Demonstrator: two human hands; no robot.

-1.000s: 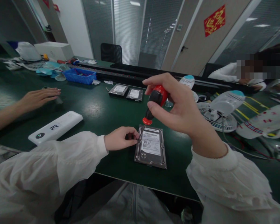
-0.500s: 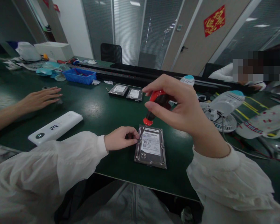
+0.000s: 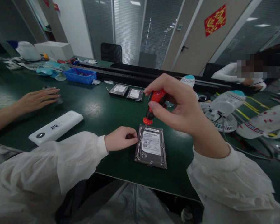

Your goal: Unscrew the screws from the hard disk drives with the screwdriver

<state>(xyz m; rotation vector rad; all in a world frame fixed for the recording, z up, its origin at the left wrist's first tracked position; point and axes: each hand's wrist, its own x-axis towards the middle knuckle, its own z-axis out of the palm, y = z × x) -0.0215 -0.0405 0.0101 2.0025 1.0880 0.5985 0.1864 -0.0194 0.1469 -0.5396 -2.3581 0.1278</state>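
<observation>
A hard drive [image 3: 151,146] with a white label lies on the green table, its label facing up. In my right hand [image 3: 179,109], closed around the handle, is a red and black screwdriver [image 3: 151,109]. It tilts, its thin shaft reaching down to the drive's left edge. My left hand [image 3: 121,138] is closed in a pinch, thumb and forefinger at that same edge near the screwdriver's tip. What lies between those fingertips, if anything, is too small to make out.
Behind are two more hard drives [image 3: 127,91] and a blue bin [image 3: 80,76]. A white power bank [image 3: 56,127] lies left, near another person's hand [image 3: 40,99] resting over a small object. Small white fans [image 3: 224,109] and cables stand right. A person [image 3: 242,73] sits beyond.
The screwdriver handle has turned slightly in my right hand, showing more red. My left fingertips have shifted slightly left. The person at the far right has moved a little.
</observation>
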